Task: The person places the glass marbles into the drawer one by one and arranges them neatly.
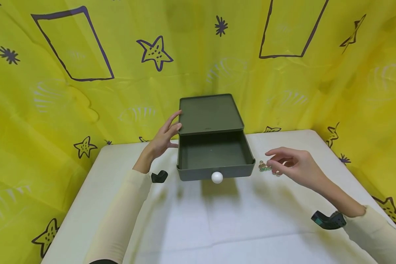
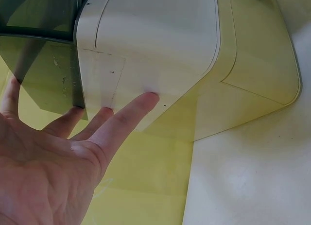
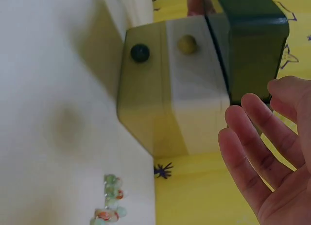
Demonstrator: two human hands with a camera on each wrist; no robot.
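A stack of drawers stands on the table, its dark green top drawer (image 1: 216, 149) pulled out with nothing seen inside. That drawer has a white knob (image 1: 217, 177) at the front. Below it, the right wrist view shows a whitish drawer (image 3: 197, 64) and a yellowish one (image 3: 142, 89). My left hand (image 1: 162, 141) rests on the unit's left side, fingers spread and fingertips (image 2: 151, 99) touching the side wall. To the right, my right hand (image 1: 295, 167) hovers near small glassy marbles (image 1: 263, 167), fingers loosely bent; nothing shows between them.
The white-covered table (image 1: 198, 223) extends in front of and beside the unit. Close behind it hangs a yellow curtain (image 1: 191, 73) with printed stars and shells, also rising at both sides. The unit's flat green top (image 1: 211, 113) has a raised rim.
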